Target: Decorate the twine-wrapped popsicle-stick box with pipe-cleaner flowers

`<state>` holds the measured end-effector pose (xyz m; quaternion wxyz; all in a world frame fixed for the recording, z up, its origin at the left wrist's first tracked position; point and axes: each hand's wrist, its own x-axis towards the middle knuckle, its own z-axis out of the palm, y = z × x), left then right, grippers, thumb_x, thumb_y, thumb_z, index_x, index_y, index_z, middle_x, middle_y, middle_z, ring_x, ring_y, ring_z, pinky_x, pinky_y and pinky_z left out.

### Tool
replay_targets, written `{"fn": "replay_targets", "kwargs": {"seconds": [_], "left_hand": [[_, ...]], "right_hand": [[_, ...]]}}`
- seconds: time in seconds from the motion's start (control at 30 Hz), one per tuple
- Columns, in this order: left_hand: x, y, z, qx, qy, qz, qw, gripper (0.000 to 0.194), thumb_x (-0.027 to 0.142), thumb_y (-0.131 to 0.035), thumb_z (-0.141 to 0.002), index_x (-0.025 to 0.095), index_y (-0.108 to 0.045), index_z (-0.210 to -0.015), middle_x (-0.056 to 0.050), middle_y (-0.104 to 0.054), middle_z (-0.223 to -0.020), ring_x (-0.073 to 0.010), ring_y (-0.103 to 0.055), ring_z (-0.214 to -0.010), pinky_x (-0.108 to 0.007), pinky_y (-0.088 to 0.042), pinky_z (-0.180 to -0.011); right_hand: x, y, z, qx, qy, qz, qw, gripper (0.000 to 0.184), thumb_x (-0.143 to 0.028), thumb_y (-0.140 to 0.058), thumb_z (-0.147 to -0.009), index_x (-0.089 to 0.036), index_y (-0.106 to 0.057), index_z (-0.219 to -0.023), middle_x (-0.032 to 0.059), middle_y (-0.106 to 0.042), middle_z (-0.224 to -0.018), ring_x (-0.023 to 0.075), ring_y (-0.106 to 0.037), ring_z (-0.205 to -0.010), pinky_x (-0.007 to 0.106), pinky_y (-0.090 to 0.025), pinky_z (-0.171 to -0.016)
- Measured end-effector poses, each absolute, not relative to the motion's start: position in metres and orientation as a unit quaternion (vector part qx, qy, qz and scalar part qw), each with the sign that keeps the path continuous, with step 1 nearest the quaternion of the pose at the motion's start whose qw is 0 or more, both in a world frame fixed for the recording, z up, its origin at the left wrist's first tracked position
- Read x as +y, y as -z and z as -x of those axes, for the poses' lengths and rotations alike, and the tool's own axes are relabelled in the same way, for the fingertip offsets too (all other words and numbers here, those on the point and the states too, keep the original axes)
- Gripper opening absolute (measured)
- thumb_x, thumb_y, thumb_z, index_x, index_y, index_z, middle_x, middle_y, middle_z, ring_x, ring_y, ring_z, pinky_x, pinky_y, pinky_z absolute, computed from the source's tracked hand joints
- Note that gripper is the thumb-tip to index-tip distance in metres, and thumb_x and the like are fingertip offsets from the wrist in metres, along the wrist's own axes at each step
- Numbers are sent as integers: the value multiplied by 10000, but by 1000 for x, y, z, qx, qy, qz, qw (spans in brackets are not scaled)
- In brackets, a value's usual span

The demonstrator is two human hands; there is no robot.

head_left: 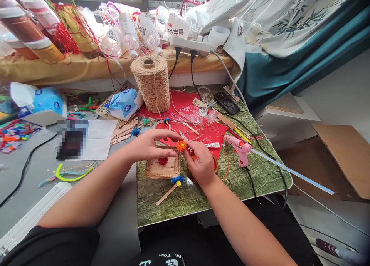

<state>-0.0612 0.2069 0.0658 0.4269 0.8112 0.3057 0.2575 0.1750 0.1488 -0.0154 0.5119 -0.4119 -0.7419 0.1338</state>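
Observation:
My right hand [201, 164] pinches a small orange pipe-cleaner flower [181, 144] between thumb and fingers. My left hand [158, 143] reaches across from the left, thumb and fingers apart, its fingertips beside the flower. Below the left hand is a shallow wooden-stick box [150, 168] edged with twine, with a dark red flower [163, 161] in it. A craft stick [166, 194] with a blue flower [177, 179] and a yellow bit at one end lies just in front. Partly covered by my right hand are scissors, whose gold handle [215, 164] shows.
A pink glue gun [242, 150] with a long glue stick lies right, its cable trailing off the board. Behind stand a big twine spool [152, 85] and red sheets [208, 137]. Craft sticks [124, 131] and a tissue pack [123, 104] lie left; a power strip [190, 46] sits on the sill.

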Motion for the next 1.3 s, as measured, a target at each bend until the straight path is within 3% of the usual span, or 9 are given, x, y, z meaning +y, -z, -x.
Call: {"fn": "replay_targets", "kwargs": {"seconds": [0.1,0.2,0.33,0.53,0.8,0.9,1.1,1.17,1.3], "left_hand": [[208,-64,64,313,-321,-783,430,450,526,-689,-988,242,-755,-1330,-125,-755,-1339,-273,-700,-1231,-371,-540,-1069],[210,-60,67,354,-415,-719,430,414,532,-582,-1053,206,-823,-1137,-131,-812,-1155,-242,-749,-1043,-363,-574,-971],[214,-54,73,370,-480,-661,443,358,537,-731,-960,203,-852,-917,-108,-833,-933,-241,-770,-887,-361,-602,-872],[223,-47,81,345,-487,-650,471,218,405,-890,-830,199,-875,-900,-114,-833,-890,-242,-779,-833,-381,-628,-830],[232,-31,89,373,-505,-600,496,335,453,-966,-706,169,-795,-751,-96,-789,-775,-223,-740,-758,-368,-612,-763],[236,-28,88,378,-535,-564,503,372,493,-933,-754,178,-735,-761,-50,-719,-724,-178,-683,-735,-316,-573,-740],[240,-32,83,324,-568,-519,550,498,566,-772,-916,208,-506,-693,49,-394,-617,-102,-436,-544,-264,-468,-594],[241,-29,83,335,-567,-524,540,516,583,-766,-917,206,-512,-672,39,-431,-605,-103,-449,-535,-265,-470,-584],[247,-14,89,380,-567,-512,522,396,569,-853,-841,193,-729,-837,-35,-721,-767,-157,-697,-736,-286,-578,-736]], "right_hand": [[148,17,-175,-730,-147,422,517,299,-211,-645,-1038,-252,-688,-1331,96,-781,-1103,256,-729,-973,442,-608,-878],[148,18,-175,-721,-157,427,523,287,-232,-642,-1039,-258,-690,-1321,90,-774,-1085,253,-731,-965,440,-612,-876],[148,18,-176,-711,-157,437,528,271,-252,-649,-1032,-262,-694,-1299,88,-771,-1075,251,-733,-959,437,-614,-877],[148,17,-175,-707,-159,434,535,261,-244,-654,-1023,-258,-691,-1280,88,-761,-1054,250,-720,-938,431,-606,-859],[147,17,-176,-706,-169,427,539,273,-219,-655,-1015,-255,-680,-1284,78,-738,-1046,239,-695,-910,413,-584,-826],[146,19,-176,-697,-176,442,537,263,-226,-649,-1018,-249,-679,-1279,73,-724,-1023,230,-674,-869,407,-580,-804],[146,22,-176,-685,-184,453,540,262,-227,-650,-1018,-243,-681,-1278,80,-720,-1043,236,-671,-890,416,-578,-823],[146,22,-177,-679,-194,459,539,267,-229,-656,-1017,-249,-681,-1282,81,-724,-1066,238,-680,-908,420,-582,-833],[147,24,-178,-667,-212,470,538,264,-258,-655,-1023,-259,-681,-1285,88,-731,-1111,255,-702,-971,447,-592,-878]]}}
